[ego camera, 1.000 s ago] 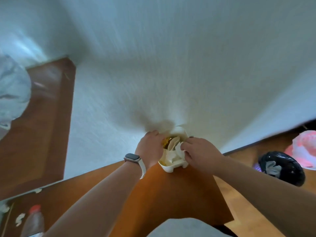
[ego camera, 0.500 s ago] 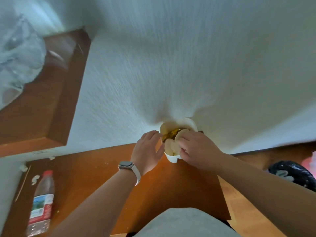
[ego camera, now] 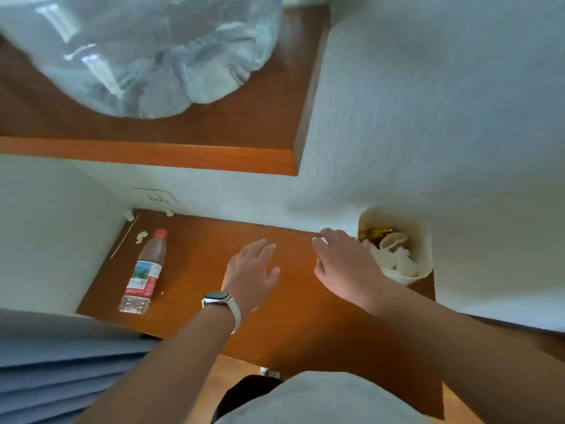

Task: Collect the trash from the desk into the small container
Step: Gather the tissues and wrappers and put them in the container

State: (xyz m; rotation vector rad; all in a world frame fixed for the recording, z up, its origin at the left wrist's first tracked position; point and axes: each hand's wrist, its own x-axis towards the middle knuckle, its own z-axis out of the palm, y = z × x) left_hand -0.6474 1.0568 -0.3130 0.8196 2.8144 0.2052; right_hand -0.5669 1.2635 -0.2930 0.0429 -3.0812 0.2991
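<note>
Now both empty: left hand point(ego camera: 253, 267) and right hand point(ego camera: 342, 264) spread flat, centre frame, above the desk point(ego camera: 293, 313). Small container point(ego camera: 397, 246) centre right, stuffed with paper. Leftover scraps point(ego camera: 142, 237) and bottle point(ego camera: 143, 270) at left; probably feather-light crumbs for a fingertip pinch, slick bottle gripped mid-body.

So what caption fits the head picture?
Open hands over desk between trash container and bottle.

Red-capped bottle point(ego camera: 143, 272), orange-brown desk point(ego camera: 293, 316)
</note>
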